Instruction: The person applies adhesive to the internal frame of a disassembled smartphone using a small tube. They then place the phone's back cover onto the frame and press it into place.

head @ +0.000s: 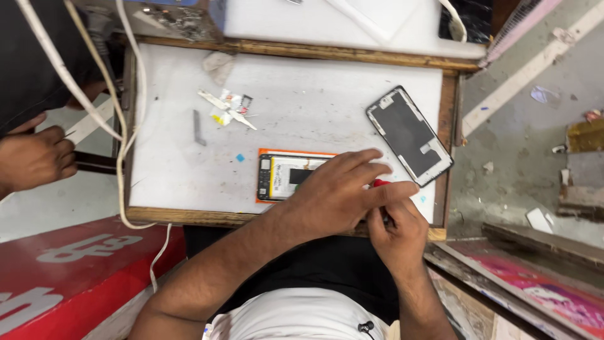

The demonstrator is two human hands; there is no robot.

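Opened phone (283, 176) on orange mat (267, 153), near desk (302, 107) front edge, under left hand (336, 192), fingers spread flat. Right hand (395, 230) pinching red-tipped tool (379, 184) just beside. Detached screen (409, 135) near right edge.

Your white work board with its wooden edge

You see a white board (302, 94) in a wooden frame. On it lies an open phone (286, 176) on an orange mat (261, 153), a loose black screen (409, 135) to the side, a small pile of torn scraps (226, 108), a thin grey strip (199, 128) and a tiny blue bit (240, 157).
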